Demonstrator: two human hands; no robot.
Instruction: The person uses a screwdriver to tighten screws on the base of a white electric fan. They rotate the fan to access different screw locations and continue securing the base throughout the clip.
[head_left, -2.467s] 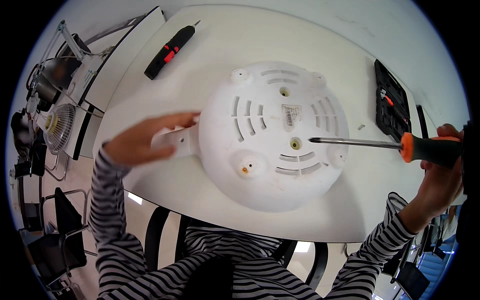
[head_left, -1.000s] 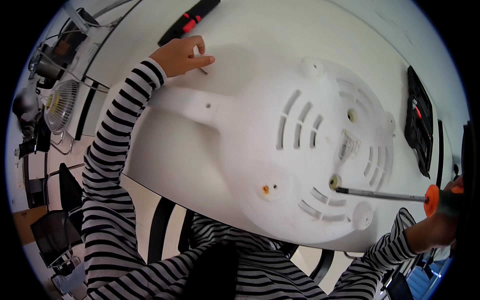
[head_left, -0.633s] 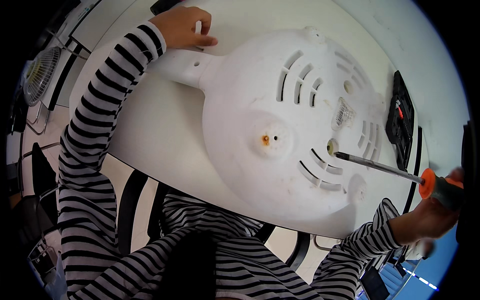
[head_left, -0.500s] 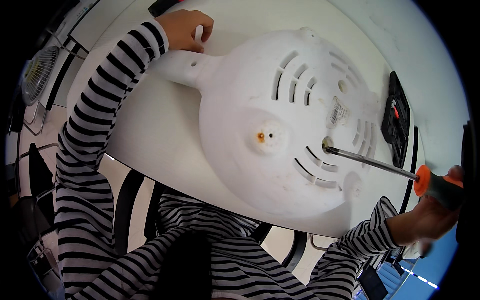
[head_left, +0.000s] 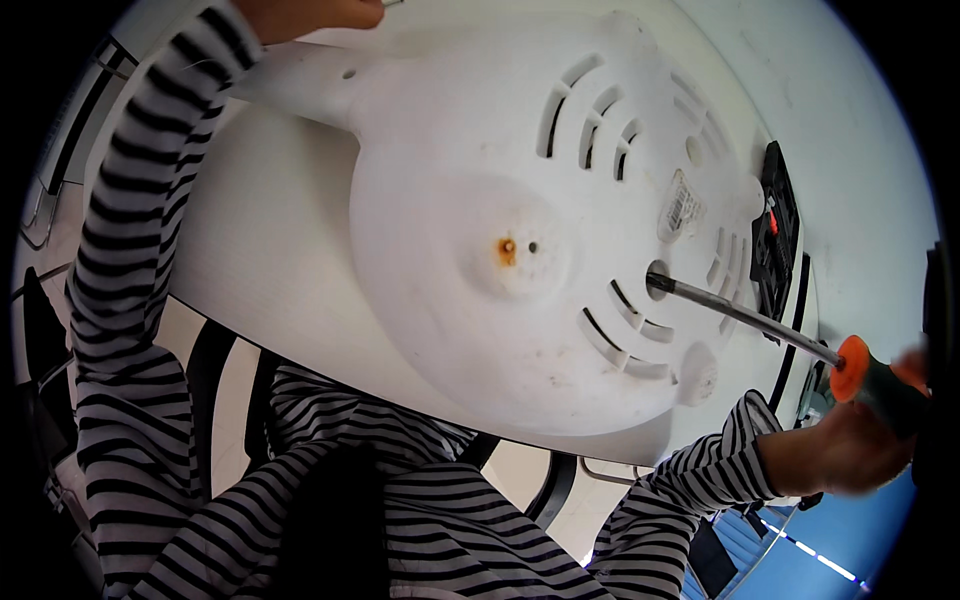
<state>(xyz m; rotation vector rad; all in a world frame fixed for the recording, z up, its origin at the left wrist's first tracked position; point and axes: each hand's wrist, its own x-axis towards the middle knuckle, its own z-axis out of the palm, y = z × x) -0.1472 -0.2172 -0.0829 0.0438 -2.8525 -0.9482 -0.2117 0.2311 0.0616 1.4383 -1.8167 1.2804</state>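
Centre: round white plastic housing, likely light and stiff, best held by its rim. Lower right: right hand clamped on metal-shafted, orange-collared screwdriver. Upper left: left hand, finger spread unclear.

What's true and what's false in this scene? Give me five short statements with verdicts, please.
1. The right hand holds a screwdriver. True.
2. The screwdriver's tip is at a round hole in the white housing. True.
3. The left hand is gripping the screwdriver's shaft. False: it is at the picture's top edge, near the housing's neck.
4. The black case lies left of the housing. False: it lies to the right.
5. Both sleeves are striped. True.
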